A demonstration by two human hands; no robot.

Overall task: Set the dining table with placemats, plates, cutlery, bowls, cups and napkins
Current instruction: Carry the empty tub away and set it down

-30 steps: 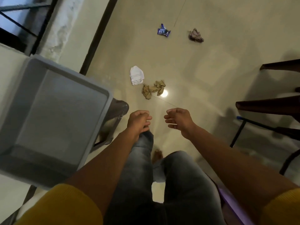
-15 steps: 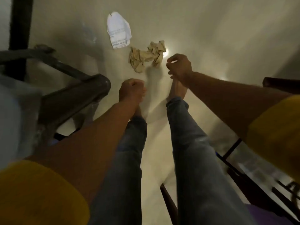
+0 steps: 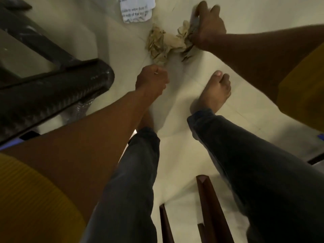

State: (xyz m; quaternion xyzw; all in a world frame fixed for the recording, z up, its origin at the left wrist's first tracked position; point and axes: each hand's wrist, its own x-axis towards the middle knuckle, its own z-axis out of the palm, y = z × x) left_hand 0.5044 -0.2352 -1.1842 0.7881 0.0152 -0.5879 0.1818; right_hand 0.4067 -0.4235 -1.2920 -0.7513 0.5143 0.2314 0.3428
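right hand (image 3: 207,28) gripping one end of a crumpled brown paper napkin (image 3: 166,44) on the floor (image 3: 175,155); rest of napkin at its 8 o'clock; left hand (image 3: 151,81) fisted, apart.

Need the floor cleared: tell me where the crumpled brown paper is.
In the head view, the crumpled brown paper lies on the floor, below the white printed sheet, its right end at the right hand.

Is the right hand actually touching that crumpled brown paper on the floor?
Touching. The head view shows the right hand closed over the right end of the crumpled brown paper, with paper bunched against the palm.
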